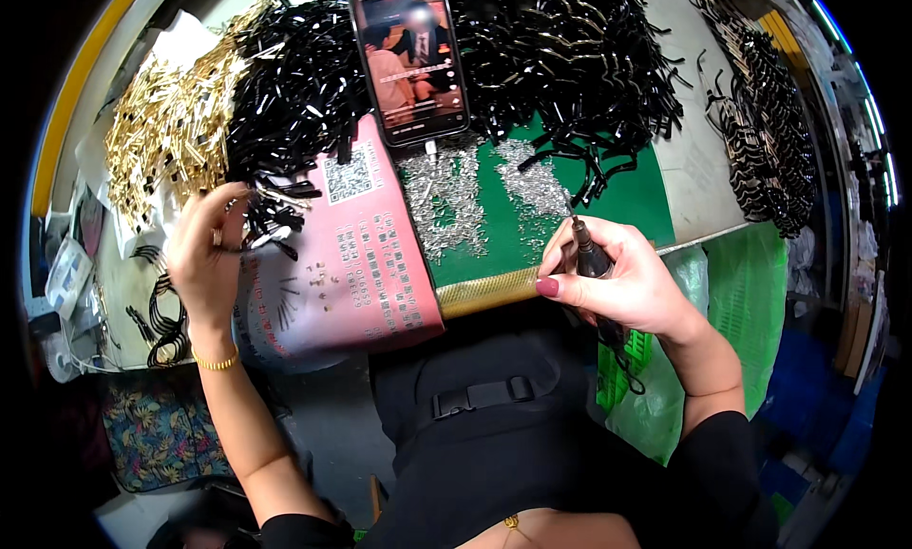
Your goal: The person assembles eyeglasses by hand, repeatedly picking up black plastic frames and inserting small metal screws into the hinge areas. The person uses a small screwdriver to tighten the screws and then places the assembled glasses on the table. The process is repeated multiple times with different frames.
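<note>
My right hand point(619, 281) grips a black electric screwdriver point(591, 253) with a dark cord hanging below it. Its thin metal tip points away from me, at the near right edge of a heap of small silver screw-like parts point(534, 180) on a green mat point(622, 202). On the other side, my left hand point(202, 255) is raised with curled fingers beside a small bunch of black pieces point(275, 212). Whether one of those pieces is between the fingertips is hard to see. A second heap of silver parts point(446, 202) lies further left on the mat.
A lit phone point(413, 60) stands among large piles of black strips point(570, 50). Gold-coloured pieces point(171, 131) are heaped at the far left; more dark strips point(765, 122) lie at the right. A pink printed sheet point(366, 255) covers the front left, and a green basket point(746, 307) hangs below right.
</note>
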`<move>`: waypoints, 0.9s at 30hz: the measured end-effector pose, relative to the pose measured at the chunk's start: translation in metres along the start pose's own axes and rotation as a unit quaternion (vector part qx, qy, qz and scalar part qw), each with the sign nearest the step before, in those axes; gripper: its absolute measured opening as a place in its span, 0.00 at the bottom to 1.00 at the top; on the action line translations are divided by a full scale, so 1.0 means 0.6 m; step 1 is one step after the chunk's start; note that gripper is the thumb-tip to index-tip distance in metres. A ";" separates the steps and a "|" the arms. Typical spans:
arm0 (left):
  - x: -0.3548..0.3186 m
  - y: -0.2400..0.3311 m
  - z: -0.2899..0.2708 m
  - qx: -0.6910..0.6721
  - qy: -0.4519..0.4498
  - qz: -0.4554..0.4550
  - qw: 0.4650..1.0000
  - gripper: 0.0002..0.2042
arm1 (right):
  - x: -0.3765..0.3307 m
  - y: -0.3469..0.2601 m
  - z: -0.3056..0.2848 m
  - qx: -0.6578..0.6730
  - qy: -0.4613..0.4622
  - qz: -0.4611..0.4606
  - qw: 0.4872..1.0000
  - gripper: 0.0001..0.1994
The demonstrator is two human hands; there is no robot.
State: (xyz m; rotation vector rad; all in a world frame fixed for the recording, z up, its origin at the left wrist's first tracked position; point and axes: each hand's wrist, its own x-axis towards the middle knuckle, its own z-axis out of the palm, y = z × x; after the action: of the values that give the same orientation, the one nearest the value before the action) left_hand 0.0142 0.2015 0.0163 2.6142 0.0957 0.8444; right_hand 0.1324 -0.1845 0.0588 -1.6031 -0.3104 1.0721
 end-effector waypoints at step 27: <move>-0.114 0.319 0.118 -0.501 -0.090 -0.228 0.830 0.08 | -0.008 0.005 0.039 0.137 0.080 -0.074 0.985 0.09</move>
State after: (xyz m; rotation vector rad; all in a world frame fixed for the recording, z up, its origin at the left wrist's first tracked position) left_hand -0.0110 -0.0116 -0.0001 1.5499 0.1609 0.3099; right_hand 0.1106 -0.1739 0.0592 -1.3862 -0.1634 0.8275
